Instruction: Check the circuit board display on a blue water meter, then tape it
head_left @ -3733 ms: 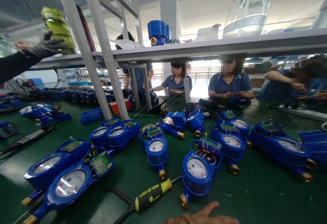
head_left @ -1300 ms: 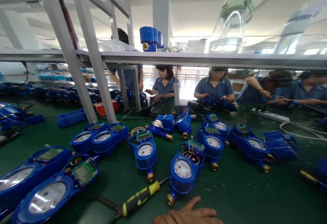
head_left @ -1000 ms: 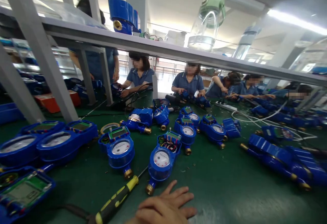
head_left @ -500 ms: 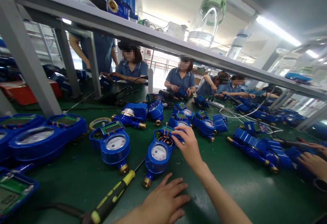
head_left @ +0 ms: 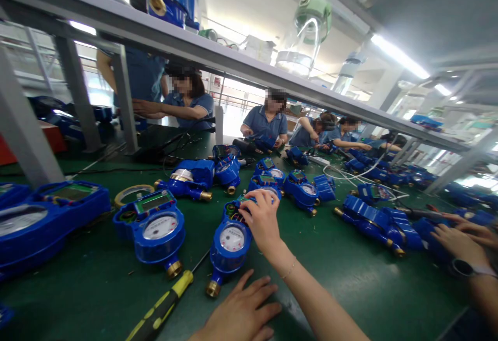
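Observation:
A blue water meter (head_left: 232,237) with a white dial and a brass-threaded end sits in front of me, its upper electronics compartment uncovered with wires showing. My right hand (head_left: 262,216) reaches over that compartment, fingertips pressed together inside it; what they pinch is hidden behind the fingers. Below the meter, my left hand (head_left: 245,310) rests on the green tabletop, fingers spread, holding nothing. Left of the meter lies a yellow-and-black screwdriver (head_left: 165,304), its shaft pointing at the meter. Another blue meter (head_left: 159,227) with a display stands just beyond it.
More blue meters (head_left: 303,190) are spread over the green table (head_left: 311,258). A tape roll (head_left: 132,194) lies at left. Overhead runs a shelf (head_left: 241,66) with a clear bottle (head_left: 303,35). At right, a co-worker's hands (head_left: 459,237) handle a meter; other people sit opposite.
The view has turned slightly, so most things sit further left. My right hand's fingers have closed in over the compartment and cover more of it. My left hand stays flat on the table.

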{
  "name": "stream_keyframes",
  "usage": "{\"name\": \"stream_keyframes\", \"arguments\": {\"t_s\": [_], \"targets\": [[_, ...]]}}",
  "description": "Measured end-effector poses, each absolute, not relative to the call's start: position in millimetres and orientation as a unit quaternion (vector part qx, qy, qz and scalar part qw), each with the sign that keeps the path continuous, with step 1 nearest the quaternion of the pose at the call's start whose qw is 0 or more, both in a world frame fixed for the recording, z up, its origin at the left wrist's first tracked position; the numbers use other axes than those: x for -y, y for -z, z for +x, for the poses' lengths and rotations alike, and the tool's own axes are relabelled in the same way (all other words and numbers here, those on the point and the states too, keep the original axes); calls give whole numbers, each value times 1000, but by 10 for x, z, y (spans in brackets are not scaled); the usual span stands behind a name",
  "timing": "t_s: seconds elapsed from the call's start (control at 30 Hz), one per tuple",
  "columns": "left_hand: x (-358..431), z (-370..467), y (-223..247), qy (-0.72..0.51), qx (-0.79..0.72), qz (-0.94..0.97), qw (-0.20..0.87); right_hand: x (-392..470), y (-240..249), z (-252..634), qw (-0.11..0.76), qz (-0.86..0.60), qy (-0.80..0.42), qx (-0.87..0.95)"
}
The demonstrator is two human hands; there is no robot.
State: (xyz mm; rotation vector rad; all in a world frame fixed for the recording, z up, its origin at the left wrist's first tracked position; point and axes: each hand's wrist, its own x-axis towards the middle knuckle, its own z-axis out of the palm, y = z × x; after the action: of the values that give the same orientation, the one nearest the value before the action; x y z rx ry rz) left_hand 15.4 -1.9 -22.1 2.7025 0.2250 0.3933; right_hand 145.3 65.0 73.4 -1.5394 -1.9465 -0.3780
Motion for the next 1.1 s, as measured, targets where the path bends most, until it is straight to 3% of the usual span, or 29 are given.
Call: {"name": "stream_keyframes", "arguments": {"t_s": [0.27,0.47,0.63,0.77,0.87,1.03,1.1], "targets": [[-112,289,468,-249,-2,965,-84,-651,-668,1443,286,-631,131,709],[-133,329,468,-300,30,929,-217,-664,-798,1488,214,-608,133,752],[-109,344,386,-281,42,924,-254,-709,-980,1555,136,-561,152,802],[-110,341,376,-261,43,939,-218,-752,-1014,1589,117,-532,157,824],[-61,309,294,-227,17,965,-128,-778,-1043,1608,143,-525,142,827],[71,85,-131,-198,-87,957,191,-726,-1304,1761,275,-514,79,809],[37,-83,-356,-223,-147,936,228,-695,-1406,1893,348,-518,64,779]]}}
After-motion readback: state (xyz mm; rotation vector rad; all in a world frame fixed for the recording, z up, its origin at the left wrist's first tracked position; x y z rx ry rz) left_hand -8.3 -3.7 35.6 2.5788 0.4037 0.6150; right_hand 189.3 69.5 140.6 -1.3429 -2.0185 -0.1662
